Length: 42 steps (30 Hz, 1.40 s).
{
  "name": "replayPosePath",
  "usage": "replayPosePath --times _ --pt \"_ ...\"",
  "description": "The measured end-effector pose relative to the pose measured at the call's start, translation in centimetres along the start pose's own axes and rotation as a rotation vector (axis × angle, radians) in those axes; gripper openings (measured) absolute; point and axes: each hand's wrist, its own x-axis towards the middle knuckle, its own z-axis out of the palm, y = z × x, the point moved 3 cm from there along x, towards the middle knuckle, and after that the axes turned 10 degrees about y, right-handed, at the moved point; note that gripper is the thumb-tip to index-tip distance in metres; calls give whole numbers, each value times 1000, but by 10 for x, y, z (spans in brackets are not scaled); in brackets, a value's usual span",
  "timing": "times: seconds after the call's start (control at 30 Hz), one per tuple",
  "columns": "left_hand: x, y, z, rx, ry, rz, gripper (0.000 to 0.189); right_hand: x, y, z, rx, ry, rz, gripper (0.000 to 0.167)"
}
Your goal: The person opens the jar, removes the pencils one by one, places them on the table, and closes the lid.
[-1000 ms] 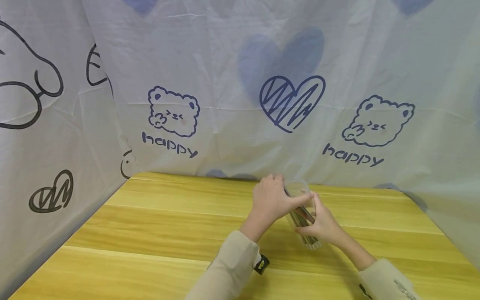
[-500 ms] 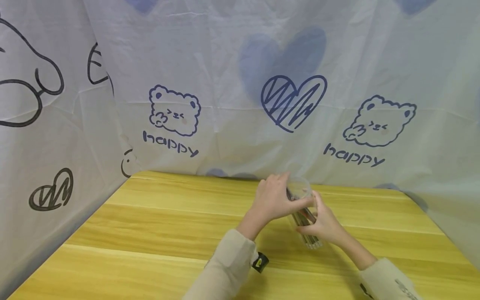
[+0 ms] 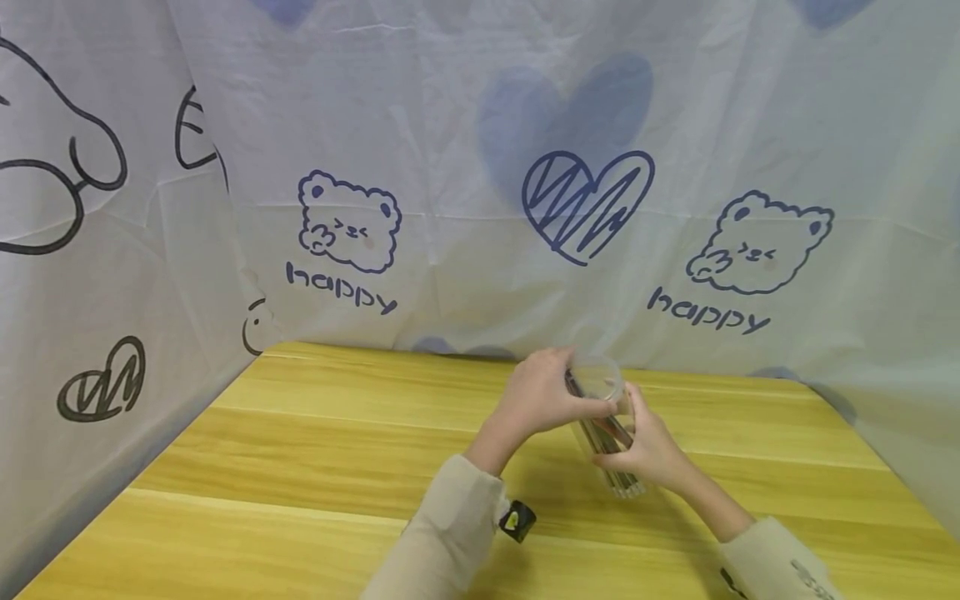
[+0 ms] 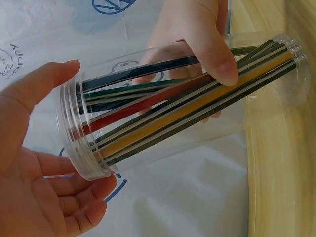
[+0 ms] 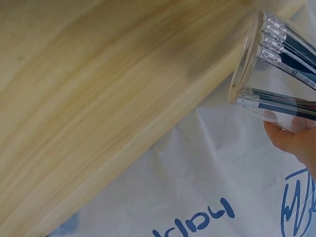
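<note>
A clear plastic jar (image 4: 163,133) holds several pencils (image 4: 197,113) with dark, red and yellow sides and eraser ends at its base. It is tilted, its top leaning away to the left in the head view. My right hand (image 3: 647,446) grips the jar's body, with the thumb (image 4: 224,71) across its front in the left wrist view. At the jar's top is a clear lid (image 4: 81,138). My left hand (image 3: 536,396) holds around the lid's rim, thumb on one side and fingers on the other. The right wrist view catches the jar's base and eraser ends (image 5: 266,54).
The wooden table (image 3: 300,467) lies beneath both hands. Behind it hangs a white cloth (image 3: 450,208) printed with hearts and bears, close to the table's back edge. Another cloth wall (image 3: 172,275) stands along the left side.
My left hand has turned and slid slightly left around the jar's top, showing more of the clear rim. The right hand and the jar stay nearly in place.
</note>
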Motion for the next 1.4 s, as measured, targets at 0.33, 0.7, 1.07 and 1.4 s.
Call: replayPosePath --times 0.33,0.7,1.07,1.4 --pt "-3 4 5 201 71 -89 80 0 0 0 27 -36 22 94" --pt "-3 5 5 352 153 -217 65 1 -5 3 -43 -16 -20 89" --pt "-5 6 6 369 68 -202 81 1 -2 3 -71 -3 -30 88" --pt "-6 10 10 245 37 28 76 0 2 3 -71 -3 0 97"
